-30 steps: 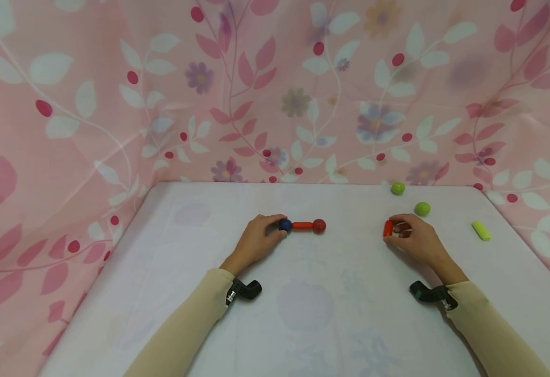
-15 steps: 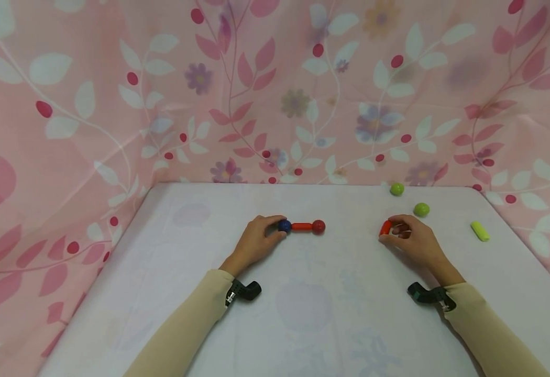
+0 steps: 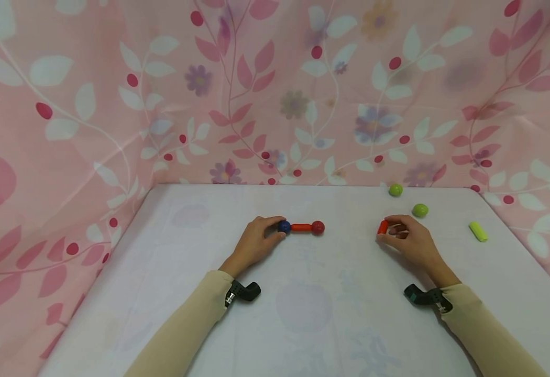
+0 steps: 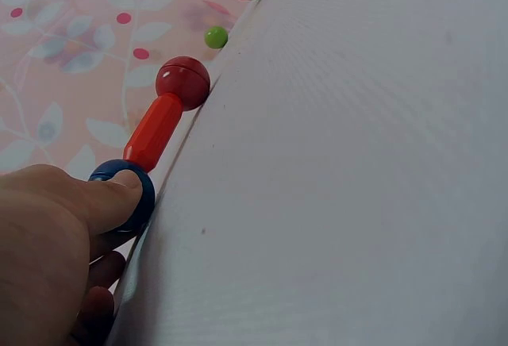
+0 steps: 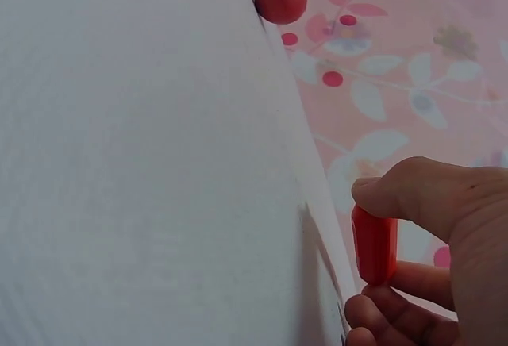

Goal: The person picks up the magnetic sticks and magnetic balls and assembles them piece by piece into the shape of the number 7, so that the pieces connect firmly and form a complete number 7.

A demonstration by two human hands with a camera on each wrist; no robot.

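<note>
My left hand [image 3: 254, 243] pinches a blue ball [image 3: 284, 226] between thumb and fingers. Joined to that ball is a red-orange rod [image 3: 301, 228], and a dark red ball [image 3: 318, 228] sits on the rod's far end. The three form a straight row on the table, with the blue ball partly covered by the thumb in the left wrist view. Off to the right, my right hand [image 3: 411, 242] pinches a separate red-orange rod [image 5: 375, 244] by its ends. That rod is faceted and stands apart from the joined row.
Behind the right hand lie two green balls, a nearer green ball [image 3: 420, 210] and a farther green ball [image 3: 395, 190] by the back edge. A yellow-green rod [image 3: 478, 231] lies at the right. The white table [image 3: 303, 314] meets a pink floral curtain [image 3: 256, 104].
The right hand has shifted slightly left with its rod, which has tilted a little. The left hand and the joined row have hardly moved.
</note>
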